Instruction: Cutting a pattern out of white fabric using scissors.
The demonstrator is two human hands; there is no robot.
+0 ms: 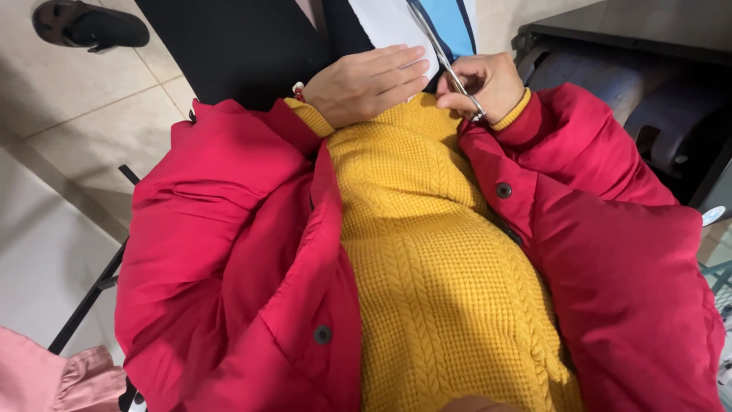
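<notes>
my right hand (488, 82) is clamped around the handles of small metal scissors (442, 53), blades pointing away from the yellow sweater (435, 252). my left hand (366, 82) lies flat with fingers together, pressing just beyond the sweater's hem onto a white and blue cloth (435, 19) — the blades rest over it. i judge the cutting barely begun; no cut shows yet. a red jacket (229, 252) flanks the sweater, a dark sandal (88, 24) far off.

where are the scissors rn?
In the head view, the scissors are top centre-right, held in the right hand, blades pointing up over the blue and white fabric, beside the left hand above the yellow sweater.
</notes>
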